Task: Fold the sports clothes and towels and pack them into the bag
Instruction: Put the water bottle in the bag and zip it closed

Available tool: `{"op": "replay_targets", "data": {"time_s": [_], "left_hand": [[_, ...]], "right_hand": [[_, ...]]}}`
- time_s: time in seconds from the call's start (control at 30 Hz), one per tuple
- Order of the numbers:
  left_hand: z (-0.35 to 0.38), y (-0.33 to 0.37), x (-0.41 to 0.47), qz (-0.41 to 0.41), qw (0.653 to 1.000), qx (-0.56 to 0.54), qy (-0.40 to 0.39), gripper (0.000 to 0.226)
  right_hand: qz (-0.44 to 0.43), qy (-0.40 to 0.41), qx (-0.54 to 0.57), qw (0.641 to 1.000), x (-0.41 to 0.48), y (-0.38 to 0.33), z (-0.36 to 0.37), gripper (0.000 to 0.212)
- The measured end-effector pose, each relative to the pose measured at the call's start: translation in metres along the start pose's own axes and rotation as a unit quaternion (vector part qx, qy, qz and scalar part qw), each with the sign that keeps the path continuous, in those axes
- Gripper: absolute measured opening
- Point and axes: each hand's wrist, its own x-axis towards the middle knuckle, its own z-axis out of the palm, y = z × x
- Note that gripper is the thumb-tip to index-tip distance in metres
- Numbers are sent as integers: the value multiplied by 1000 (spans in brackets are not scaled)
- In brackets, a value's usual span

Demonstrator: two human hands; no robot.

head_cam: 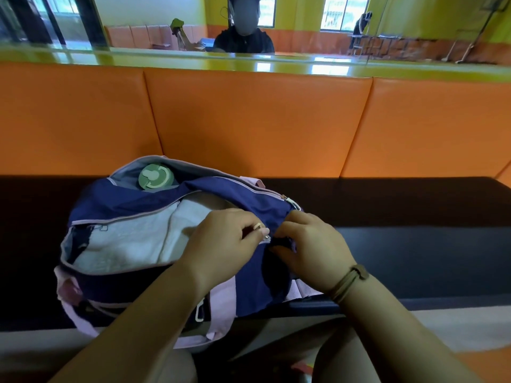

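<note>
Left hand (221, 239) has thumb and forefinger pinched on the little zipper pull (266, 238). Right hand (312, 244), just beside it, is curled tight round the navy fabric at that end of the bag (124, 205). The bag sits right under both hands on the dark bench (414, 217). Left of the left hand it's gaping open with a white towel (124, 244) inside, and beyond that a green bottle lid (154, 176) pokes out. Orange padding (249, 120) behind.

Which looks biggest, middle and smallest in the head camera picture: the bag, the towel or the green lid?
1. bag
2. towel, though the bag hides part of it
3. green lid
</note>
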Motion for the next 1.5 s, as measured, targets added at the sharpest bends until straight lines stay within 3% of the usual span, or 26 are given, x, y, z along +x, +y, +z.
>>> {"op": "replay_targets", "data": {"time_s": [0.23,0.37,0.5,0.63,0.7,0.83,0.93,1.1,1.3,1.43,1.5], "left_hand": [[-25,-16,-9,-95,994,33,42,16],[-54,-52,-21,-152,981,40,115,10],[-57,-64,-28,-132,981,51,129,8],[-55,-63,-28,-118,984,20,129,12],[-57,-61,-28,-101,987,21,125,14],[-64,-68,-34,-75,989,31,121,15],[-78,-89,-40,-102,983,21,152,12],[-114,-137,-63,-100,964,5,245,18],[-116,-154,-57,-114,969,-29,219,14],[-126,-173,-67,-125,958,-19,257,19],[-140,-188,-75,-168,943,20,285,21]], "right_hand": [[52,-3,9,999,-10,8,-5,10],[85,-12,-14,996,-14,9,-6,14],[85,-37,-76,993,-1,-10,-8,18],[11,-37,-17,999,22,-54,-6,32],[-13,-75,-14,997,38,-73,5,37],[-3,-92,19,996,54,-83,26,21],[-9,-73,41,996,47,-75,30,11],[8,-74,8,997,44,-81,28,16],[-68,-140,-29,987,82,-138,44,30],[-66,-160,2,985,92,-145,56,17],[-58,-151,30,986,88,-136,55,11]]}}
